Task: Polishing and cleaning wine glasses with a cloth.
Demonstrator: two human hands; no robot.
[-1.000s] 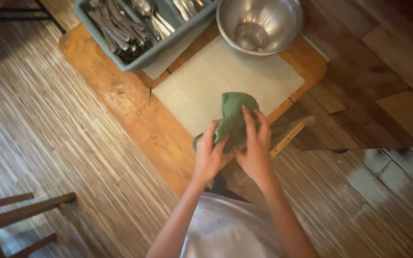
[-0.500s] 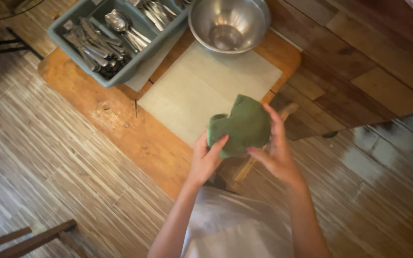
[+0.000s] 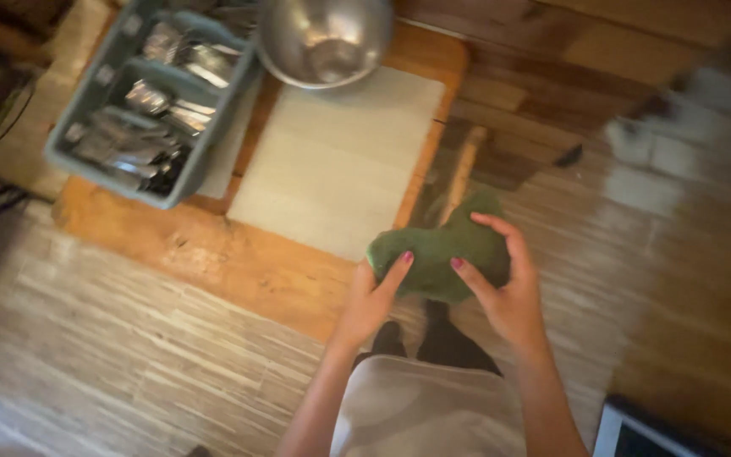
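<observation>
Both hands hold a bunched green cloth (image 3: 440,258) just right of the frame's centre, off the wooden table's (image 3: 239,271) near edge. The left hand (image 3: 371,298) grips its lower left side, thumb up against it; the right hand (image 3: 508,288) cups its right side, fingers curled over the top. A pale mat (image 3: 340,161), steel bowl (image 3: 325,38) and grey cutlery tray (image 3: 141,110) lie upper left.
</observation>
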